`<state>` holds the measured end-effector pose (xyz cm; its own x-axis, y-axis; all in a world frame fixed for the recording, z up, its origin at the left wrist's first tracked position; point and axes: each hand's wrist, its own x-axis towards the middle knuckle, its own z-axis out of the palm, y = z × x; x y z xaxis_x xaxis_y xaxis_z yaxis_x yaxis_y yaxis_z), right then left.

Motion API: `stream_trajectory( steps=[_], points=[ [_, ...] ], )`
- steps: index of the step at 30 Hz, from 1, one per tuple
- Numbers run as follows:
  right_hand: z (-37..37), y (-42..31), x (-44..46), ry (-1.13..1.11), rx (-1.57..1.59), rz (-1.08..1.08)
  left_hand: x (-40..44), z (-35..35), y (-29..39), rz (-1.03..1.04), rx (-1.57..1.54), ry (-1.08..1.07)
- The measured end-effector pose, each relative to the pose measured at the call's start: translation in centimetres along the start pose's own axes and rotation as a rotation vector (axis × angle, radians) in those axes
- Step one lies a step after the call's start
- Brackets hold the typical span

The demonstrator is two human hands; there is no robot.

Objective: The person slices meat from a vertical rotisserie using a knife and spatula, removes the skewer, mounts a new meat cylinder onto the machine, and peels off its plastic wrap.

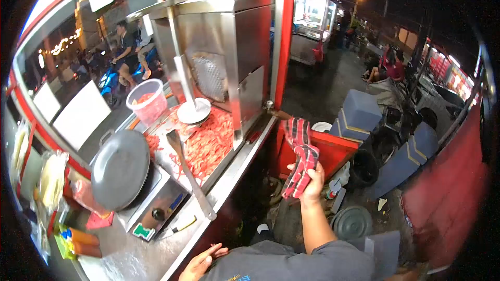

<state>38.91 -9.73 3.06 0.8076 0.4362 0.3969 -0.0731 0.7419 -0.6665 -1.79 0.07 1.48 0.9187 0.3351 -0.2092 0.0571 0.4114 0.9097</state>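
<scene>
My right hand (312, 182) is closed around a red and black checked cloth (301, 158), held up beside the cart so that its upper end hangs loose. Low in the view, my left hand (202, 264) has its fingers stretched out near the front edge of the steel counter (179, 250), holding nothing. A long metal spatula (190, 174) lies across reddish shredded food (208, 138) in the tray, its handle reaching over the counter edge. A dark round pan (121, 170) sits tilted on a stove (156, 205) with a black knob.
An upright metal grill (252, 47) with a vertical spit (179, 73) stands behind the food. Nearby are a clear plastic tub (147, 105), a small knife (182, 225) and sauce bottles (83, 242). Grey-blue boxes (359, 112) and a black bucket (363, 169) stand to the right.
</scene>
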Motion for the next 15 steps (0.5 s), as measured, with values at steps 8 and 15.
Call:
stream_trajectory(
  steps=[8, 15],
  points=[
    [17.5, -4.5, -10.6, -1.514, 0.137, 0.239, -3.9, 0.3, 1.1, 0.139, -0.108, -0.253],
    [23.8, -0.1, -17.2, -1.747, 0.075, 0.318, -13.5, 0.9, 6.1, 0.81, -0.517, 0.307]
  ],
)
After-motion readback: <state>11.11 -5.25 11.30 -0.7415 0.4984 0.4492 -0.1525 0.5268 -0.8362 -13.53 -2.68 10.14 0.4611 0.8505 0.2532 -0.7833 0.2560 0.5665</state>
